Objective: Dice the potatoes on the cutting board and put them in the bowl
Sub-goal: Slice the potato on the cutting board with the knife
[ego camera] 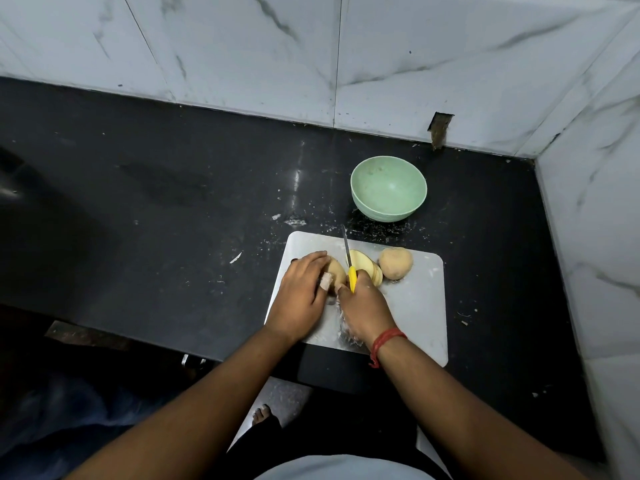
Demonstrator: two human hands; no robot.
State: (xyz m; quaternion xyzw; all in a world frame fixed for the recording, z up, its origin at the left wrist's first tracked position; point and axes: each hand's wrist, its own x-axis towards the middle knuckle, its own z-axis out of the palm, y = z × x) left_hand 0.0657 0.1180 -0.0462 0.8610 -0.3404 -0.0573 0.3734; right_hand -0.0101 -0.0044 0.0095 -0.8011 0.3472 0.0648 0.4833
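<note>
Lying across the cutting board (412, 306) with its long axis left to right, the half-sliced potato (336, 271) is held at its uncut end by the curled left hand (302, 292). The knife (349, 263), gripped by the right hand (363, 306), stands crosswise, slices (367, 268) fallen rightward. A whole potato (395, 263) waits beyond; the bowl (388, 188) sits empty behind on the table (173, 202).

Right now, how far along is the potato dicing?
Early. Done: several slices lie fanned on the board. In hand: the left hand holds the cut potato while the right hand works the knife through it. Left: a whole potato, cutting everything into dice, and filling the empty bowl.
</note>
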